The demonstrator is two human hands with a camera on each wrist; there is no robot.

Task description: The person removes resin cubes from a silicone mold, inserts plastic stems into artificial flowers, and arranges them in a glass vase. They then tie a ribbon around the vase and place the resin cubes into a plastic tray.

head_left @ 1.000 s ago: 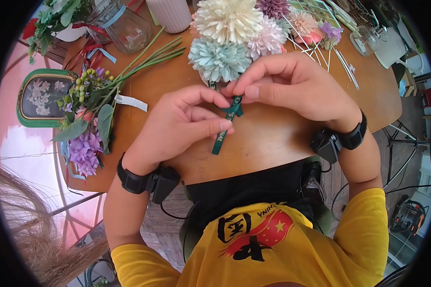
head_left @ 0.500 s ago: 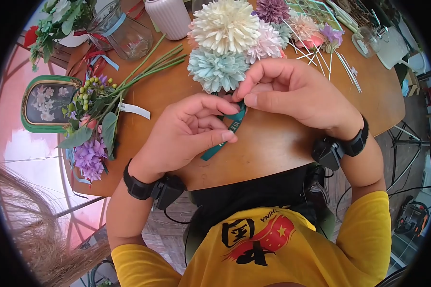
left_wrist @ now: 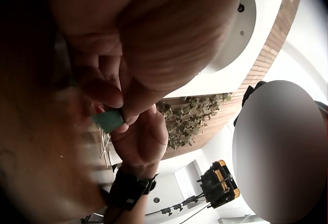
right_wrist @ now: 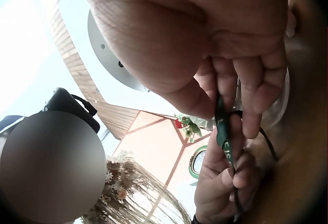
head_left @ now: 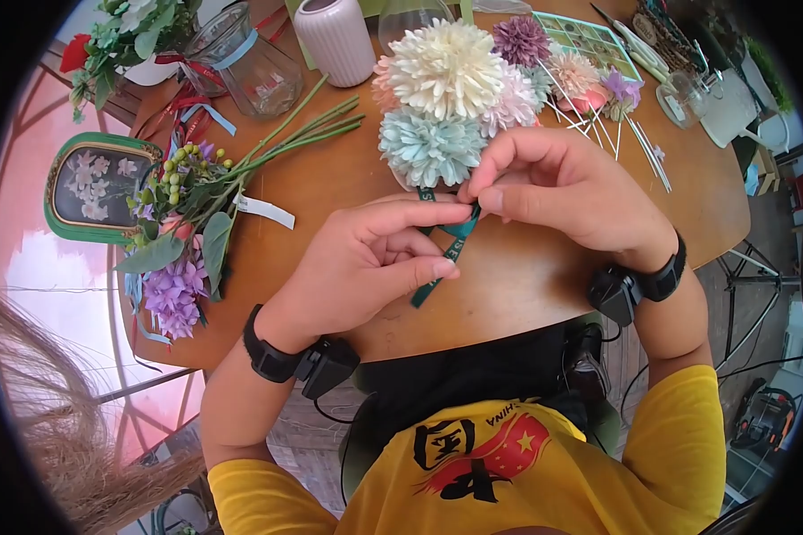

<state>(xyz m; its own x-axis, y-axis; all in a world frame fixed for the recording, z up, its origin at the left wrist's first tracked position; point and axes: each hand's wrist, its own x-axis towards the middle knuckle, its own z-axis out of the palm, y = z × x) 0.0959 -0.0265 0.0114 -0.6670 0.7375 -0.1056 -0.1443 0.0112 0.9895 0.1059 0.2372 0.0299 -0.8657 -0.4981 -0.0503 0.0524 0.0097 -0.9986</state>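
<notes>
A dark green ribbon (head_left: 459,242) printed with pale letters is between my two hands, just in front of the pompom flowers. My right hand (head_left: 569,187) pinches it between thumb and fingertips. My left hand (head_left: 352,259) holds the lower stretch, its thumb against the ribbon and its index finger reaching to the right fingertips. From the right wrist, the ribbon (right_wrist: 222,129) looks folded and twisted where the fingers meet. Behind the hands stand a pale teal flower (head_left: 431,147) and a cream flower (head_left: 446,67); another strip of ribbon shows just below the teal one.
To the left on the wooden table (head_left: 312,169) lie a purple-flowered spray (head_left: 172,296) with long green stems and a green oval frame (head_left: 56,192). A glass jar (head_left: 263,80) and a ribbed vase (head_left: 335,45) stand behind. Thin white sticks (head_left: 648,152) lie at right.
The ribbon piece between the hands has shifted and bent, its loose tail swinging. My left index finger has straightened toward the right fingertips. The head view has shifted slightly.
</notes>
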